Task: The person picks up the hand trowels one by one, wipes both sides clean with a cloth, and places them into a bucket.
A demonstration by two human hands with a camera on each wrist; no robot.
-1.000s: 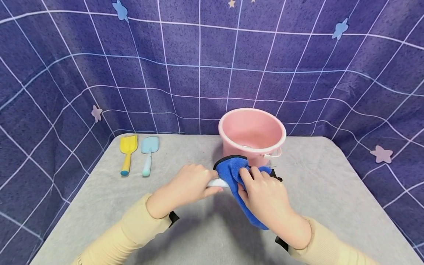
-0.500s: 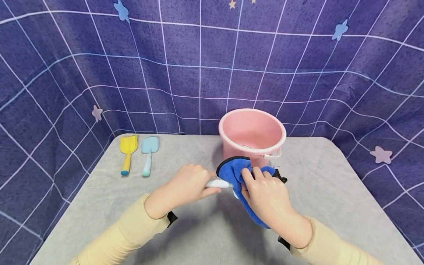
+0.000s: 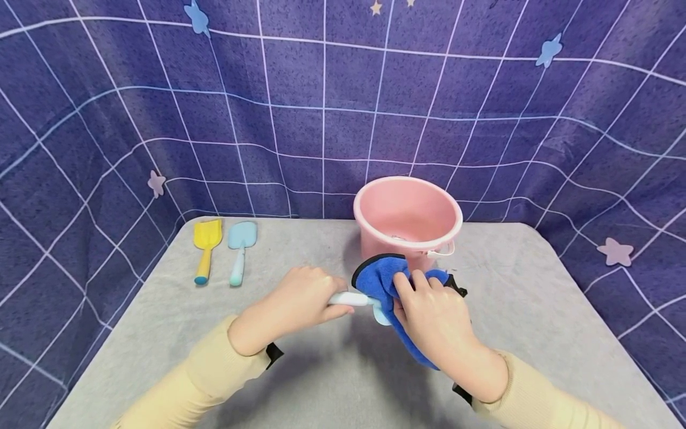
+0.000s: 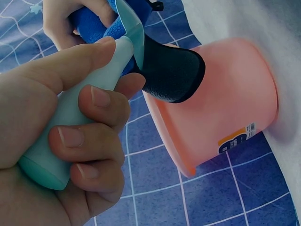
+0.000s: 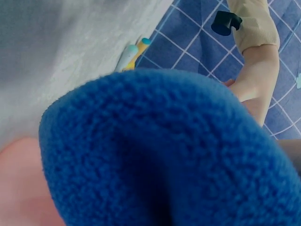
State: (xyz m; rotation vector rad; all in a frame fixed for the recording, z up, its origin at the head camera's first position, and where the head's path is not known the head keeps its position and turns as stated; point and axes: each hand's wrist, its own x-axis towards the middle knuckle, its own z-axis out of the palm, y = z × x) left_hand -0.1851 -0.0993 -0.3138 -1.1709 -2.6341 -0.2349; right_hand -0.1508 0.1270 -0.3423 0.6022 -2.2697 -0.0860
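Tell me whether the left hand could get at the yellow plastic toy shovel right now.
Probably not: the left hand grips a pale mint toy handle. The yellow plastic toy shovel lies uncovered further left.

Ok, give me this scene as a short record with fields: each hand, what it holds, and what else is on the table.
left hand: grips the pale handle of a small toy shovel
right hand: holds a blue cloth wrapped round the shovel's blade end
pink bucket: upright on the table, just behind the hands
yellow shovel: lies at the table's far left
light blue shovel: lies beside the yellow one, to its right
table: grey cover
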